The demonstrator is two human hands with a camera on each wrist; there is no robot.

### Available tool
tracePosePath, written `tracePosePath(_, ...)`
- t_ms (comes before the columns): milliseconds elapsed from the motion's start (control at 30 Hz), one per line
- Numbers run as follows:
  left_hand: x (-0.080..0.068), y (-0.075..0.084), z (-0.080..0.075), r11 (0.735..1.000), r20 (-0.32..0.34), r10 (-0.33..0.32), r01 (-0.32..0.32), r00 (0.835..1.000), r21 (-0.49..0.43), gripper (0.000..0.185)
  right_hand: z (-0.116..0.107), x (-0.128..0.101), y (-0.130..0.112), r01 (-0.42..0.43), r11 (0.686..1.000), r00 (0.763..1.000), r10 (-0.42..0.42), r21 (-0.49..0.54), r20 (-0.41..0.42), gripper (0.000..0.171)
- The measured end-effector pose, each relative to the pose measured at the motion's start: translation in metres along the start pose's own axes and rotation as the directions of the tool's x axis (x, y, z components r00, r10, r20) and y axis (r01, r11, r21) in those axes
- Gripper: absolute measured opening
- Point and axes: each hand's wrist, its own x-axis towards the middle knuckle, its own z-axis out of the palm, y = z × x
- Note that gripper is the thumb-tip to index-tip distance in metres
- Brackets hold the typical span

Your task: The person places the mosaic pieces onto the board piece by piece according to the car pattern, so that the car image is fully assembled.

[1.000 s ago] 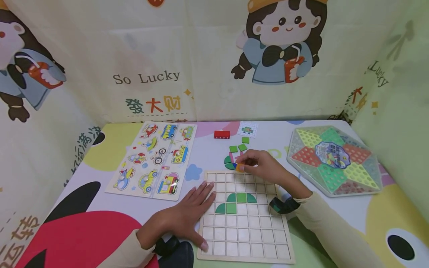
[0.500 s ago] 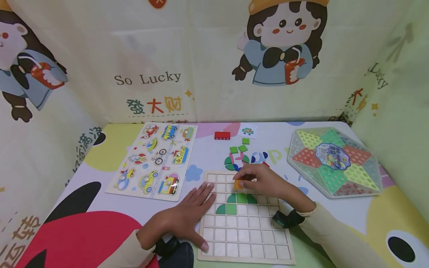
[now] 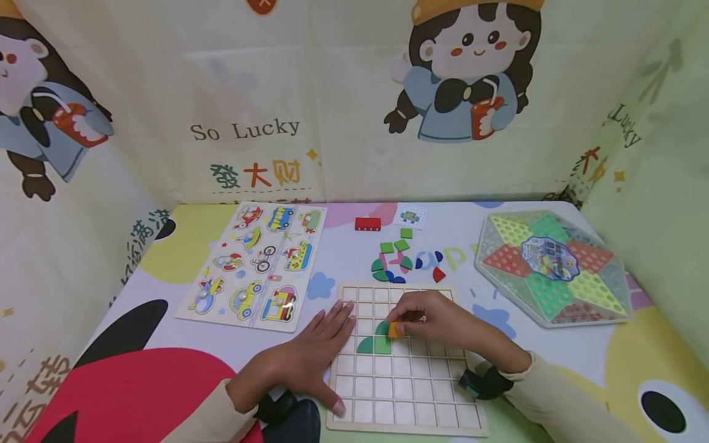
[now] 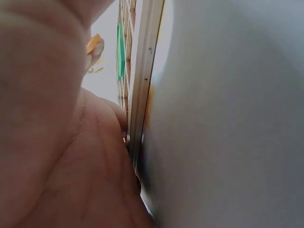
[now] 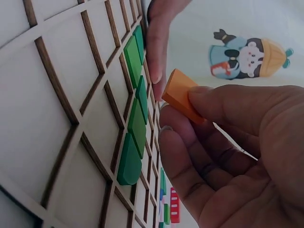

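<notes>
An orange tile (image 3: 394,330) hangs pinched in the fingertips of the person's right hand (image 3: 437,320), just above the wooden grid board (image 3: 354,424) and directly over the row of green tiles (image 3: 381,344) already seated near the board's middle. The right wrist view shows the orange tile (image 5: 183,96) held edge-on between thumb and curled fingers, tilted and clear of the cells, with the green tiles (image 5: 134,128) lined up below it.

The step in hand looks like the placing of this piece; the next move would call for levelling the tile and lowering it squarely into a free cell beside the green ones.

The left hand (image 3: 301,360) lies flat at the board's nine o'clock edge, fingers straight and spread, holding nothing, pressing the frame as if to steady it.

Off the board at twelve o'clock lies a scatter of loose tiles (image 3: 400,258), green, blue and red, with a red block (image 3: 368,223) and a pattern card (image 3: 410,216) beyond. A vehicle peg puzzle (image 3: 257,264) sits at ten o'clock, a hexagonal checkers board (image 3: 554,266) at two o'clock.
</notes>
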Motion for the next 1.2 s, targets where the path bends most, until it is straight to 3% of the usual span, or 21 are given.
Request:
tracePosePath(333, 0.000, 0.001, 0.001, 1.000, 0.002, -0.005, 0.005, 1.000, -0.009, 0.127, 0.004, -0.007, -0.003, -0.045, 0.999, 0.998, 0.046, -0.019, 0.035, 0.016)
tracePosePath(733, 0.000, 0.000, 0.001, 1.000, -0.006, 0.001, -0.001, 1.000, 0.007, 0.128, 0.007, -0.012, -0.001, -0.021, 0.998, 0.997, 0.025, -0.054, 0.072, 0.015)
tracePosePath(1200, 0.000, 0.000, 0.002, 1.000, -0.015, 0.003, -0.003, 1.000, 0.001, 0.127, 0.012, -0.014, 0.000, 0.004, 0.985, 1.000, 0.001, -0.173, 0.030, 0.016)
